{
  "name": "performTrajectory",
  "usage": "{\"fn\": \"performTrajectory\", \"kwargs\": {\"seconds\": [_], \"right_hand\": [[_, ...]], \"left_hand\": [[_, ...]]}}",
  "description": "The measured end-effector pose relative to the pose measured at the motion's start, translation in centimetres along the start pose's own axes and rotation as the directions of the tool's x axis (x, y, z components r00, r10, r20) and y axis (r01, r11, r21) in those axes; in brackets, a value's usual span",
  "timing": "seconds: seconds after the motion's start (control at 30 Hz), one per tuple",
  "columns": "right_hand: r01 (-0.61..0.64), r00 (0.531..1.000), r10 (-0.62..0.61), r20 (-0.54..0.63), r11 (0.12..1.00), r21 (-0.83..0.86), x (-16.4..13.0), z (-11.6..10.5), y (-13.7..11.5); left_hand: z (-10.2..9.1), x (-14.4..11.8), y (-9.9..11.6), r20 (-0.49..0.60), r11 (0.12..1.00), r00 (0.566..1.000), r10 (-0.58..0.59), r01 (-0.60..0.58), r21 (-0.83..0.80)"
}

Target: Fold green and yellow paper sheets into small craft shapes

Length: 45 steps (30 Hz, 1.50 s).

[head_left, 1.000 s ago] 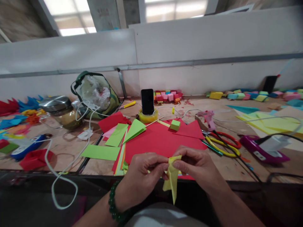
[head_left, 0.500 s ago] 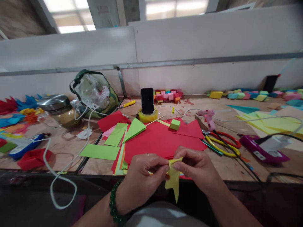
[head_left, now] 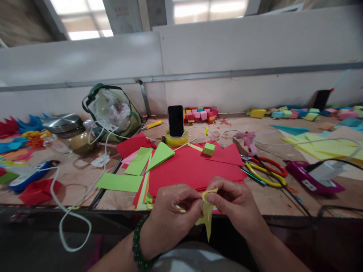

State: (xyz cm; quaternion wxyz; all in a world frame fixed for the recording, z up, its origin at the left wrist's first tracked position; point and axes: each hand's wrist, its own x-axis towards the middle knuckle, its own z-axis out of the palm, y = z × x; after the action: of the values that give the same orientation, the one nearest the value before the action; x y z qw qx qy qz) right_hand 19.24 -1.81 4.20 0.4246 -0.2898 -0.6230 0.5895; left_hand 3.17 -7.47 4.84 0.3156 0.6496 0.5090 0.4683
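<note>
A: Yellow paper, a small folded piece, sits low in the centre of the frame, just off the near edge of the workbench. Its long point hangs down toward the lap.

B: Grip?

A: Both hands pinch its top. The left hand has thumb and forefinger closed together on the upper left of the fold; the right hand clamps the upper right the same way. Other fingers curl in loosely. My reading: the fold is held in the air, not on the bench, so that both sides of the crease can be pressed at once.

B: What lies around it?

A: Directly above the hands in the frame, a stack of red sheets, probably kept within reach as stock. Green sheets fan out at centre left. A small green cube rests on the red paper.

B: Tools?

A: Scissors with red and yellow handles and a pink glue gun at centre right, on the right hand's side. A phone stands upright in a yellow tape roll at centre, screen facing the person, presumably propped for viewing. A green bead bracelet circles the left wrist
</note>
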Motion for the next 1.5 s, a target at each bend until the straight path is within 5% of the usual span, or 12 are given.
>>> {"fn": "performTrajectory", "kwargs": {"seconds": [0.57, 0.87, 1.1, 1.5], "right_hand": [[0.007, 1.0, -0.007, 0.008, 0.998, -0.07, -0.5, 0.1, 0.2], [0.016, 0.995, -0.021, -0.096, 0.999, -0.051, -0.3, -0.1, 0.5], [0.099, 0.993, -0.102, -0.063, 0.994, -0.044, -0.3, -0.3, -0.2], [-0.076, 0.994, 0.075, 0.075, 0.997, 0.003, -0.3, -0.6, 0.7]], "left_hand": [[-0.1, 0.1, 1.0, 0.026, 0.994, 0.996, 0.081, -0.083, 0.065], [-0.6, 0.0, 0.0, 0.01, 0.953, 0.976, 0.217, -0.214, 0.214], [-0.9, 0.0, 0.5, -0.013, 0.93, 0.953, 0.304, -0.293, 0.223], [-1.0, 0.4, 0.7, 0.013, 0.959, 0.986, 0.166, -0.164, 0.232]]}}
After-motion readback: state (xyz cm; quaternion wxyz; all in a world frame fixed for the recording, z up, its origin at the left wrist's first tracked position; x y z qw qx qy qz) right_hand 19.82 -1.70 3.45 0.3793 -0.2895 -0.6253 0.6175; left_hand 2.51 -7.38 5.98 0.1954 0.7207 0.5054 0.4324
